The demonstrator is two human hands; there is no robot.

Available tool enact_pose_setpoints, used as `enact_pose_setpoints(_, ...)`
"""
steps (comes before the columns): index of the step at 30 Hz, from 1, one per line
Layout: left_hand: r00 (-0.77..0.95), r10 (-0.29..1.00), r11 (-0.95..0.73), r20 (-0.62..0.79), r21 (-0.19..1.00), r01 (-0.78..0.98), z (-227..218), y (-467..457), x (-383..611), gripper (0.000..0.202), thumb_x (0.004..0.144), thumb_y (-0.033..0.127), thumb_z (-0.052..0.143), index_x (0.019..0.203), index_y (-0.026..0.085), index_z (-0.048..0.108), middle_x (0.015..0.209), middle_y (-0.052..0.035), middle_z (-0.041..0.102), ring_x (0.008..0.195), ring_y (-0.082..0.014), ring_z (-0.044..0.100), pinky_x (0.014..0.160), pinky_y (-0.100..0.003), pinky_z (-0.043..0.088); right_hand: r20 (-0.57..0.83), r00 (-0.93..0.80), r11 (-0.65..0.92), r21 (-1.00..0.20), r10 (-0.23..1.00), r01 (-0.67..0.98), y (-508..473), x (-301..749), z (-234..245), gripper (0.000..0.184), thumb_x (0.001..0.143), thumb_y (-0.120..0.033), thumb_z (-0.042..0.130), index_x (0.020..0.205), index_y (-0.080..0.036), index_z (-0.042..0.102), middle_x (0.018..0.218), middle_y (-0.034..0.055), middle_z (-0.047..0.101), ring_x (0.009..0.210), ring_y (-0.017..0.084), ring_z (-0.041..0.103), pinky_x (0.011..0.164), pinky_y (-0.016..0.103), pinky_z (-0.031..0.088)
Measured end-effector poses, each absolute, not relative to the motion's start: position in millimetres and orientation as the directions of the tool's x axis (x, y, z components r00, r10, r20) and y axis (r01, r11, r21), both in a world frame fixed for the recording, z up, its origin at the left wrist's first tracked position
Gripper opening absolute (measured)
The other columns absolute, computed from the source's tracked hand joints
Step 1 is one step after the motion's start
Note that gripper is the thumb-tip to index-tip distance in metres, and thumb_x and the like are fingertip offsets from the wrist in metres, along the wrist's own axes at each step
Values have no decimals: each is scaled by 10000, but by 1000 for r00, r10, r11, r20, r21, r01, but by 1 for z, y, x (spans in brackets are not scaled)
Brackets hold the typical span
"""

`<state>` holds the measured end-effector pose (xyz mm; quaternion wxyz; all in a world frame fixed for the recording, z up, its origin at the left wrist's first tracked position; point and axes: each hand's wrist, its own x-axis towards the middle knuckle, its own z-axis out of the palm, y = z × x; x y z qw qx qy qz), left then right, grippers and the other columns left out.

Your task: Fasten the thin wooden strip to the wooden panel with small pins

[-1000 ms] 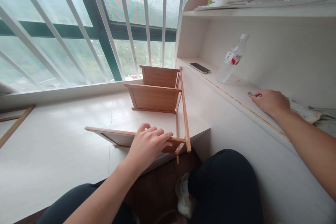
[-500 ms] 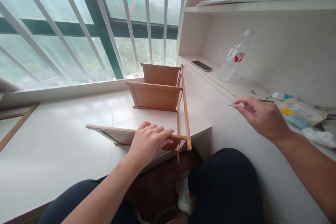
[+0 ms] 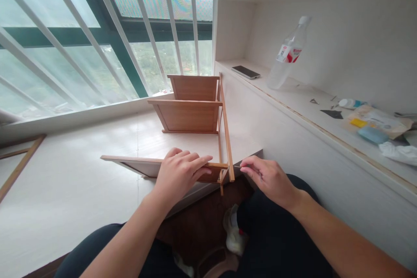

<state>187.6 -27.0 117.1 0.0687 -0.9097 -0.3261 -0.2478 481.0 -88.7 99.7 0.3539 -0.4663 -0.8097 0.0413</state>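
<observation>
A small wooden shelf frame (image 3: 195, 117) lies on its side on the white platform (image 3: 74, 173), its panels standing up from a long side rail (image 3: 225, 130). My left hand (image 3: 179, 173) rests with curled fingers over the top edge of the nearest panel (image 3: 130, 161), holding it. My right hand (image 3: 265, 176) is pinched on a thin small screw (image 3: 236, 166), its tip almost touching the near end of the side rail.
On the white ledge (image 3: 293, 104) at the right stand a plastic water bottle (image 3: 288, 54), a phone (image 3: 245, 72), loose small hardware (image 3: 314, 101), a bag of parts (image 3: 374, 124) and a crumpled tissue (image 3: 397, 154). White window bars (image 3: 143, 30) rise behind. My dark-trousered knees fill the bottom.
My right hand left the ledge with a small screw pinched in its fingers and came down left to the rail's near end. The left hand stayed on the panel.
</observation>
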Motion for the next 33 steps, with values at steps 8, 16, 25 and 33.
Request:
enact_pose_setpoints(8, 686, 557, -787, 468, 35, 616, 120, -27, 188, 221, 1044, 427, 642, 1179, 296, 758, 839, 46, 782, 742, -179, 670, 817, -366, 331, 505, -316, 559, -458, 803, 691, -86, 472, 94, 173, 1118, -339, 547, 1031, -234, 654, 807, 7, 771, 663, 154, 719, 655, 261, 505)
enact_pose_setpoints(16, 694, 585, -780, 419, 58, 623, 122, -24, 188, 196, 1038, 400, 665, 1182, 304, 756, 854, 49, 782, 761, -181, 679, 838, -377, 325, 552, -314, 591, -446, 773, 672, -80, 466, 96, 170, 1120, -329, 543, 1041, -231, 658, 816, 10, 772, 666, 150, 722, 665, 253, 509)
enact_pose_setpoints(25, 698, 596, -774, 396, 54, 631, 121, -24, 190, 228, 1062, 419, 625, 1181, 286, 766, 888, 13, 805, 765, -178, 688, 783, -370, 363, 590, -220, 574, -521, 777, 632, -82, 458, 87, 133, 1097, -294, 571, 1016, -247, 666, 807, 6, 763, 628, 154, 694, 626, 253, 504)
enact_pose_setpoints(33, 730, 584, -779, 356, -7, 627, 129, -32, 199, 387, 1113, 483, 457, 1286, 247, 710, 913, -11, 782, 804, -211, 669, 760, -374, 357, 572, -18, 496, -696, 820, 519, -84, 447, 64, 126, 1083, -330, 593, 1034, -249, 677, 799, 14, 757, 595, 153, 671, 596, 265, 526)
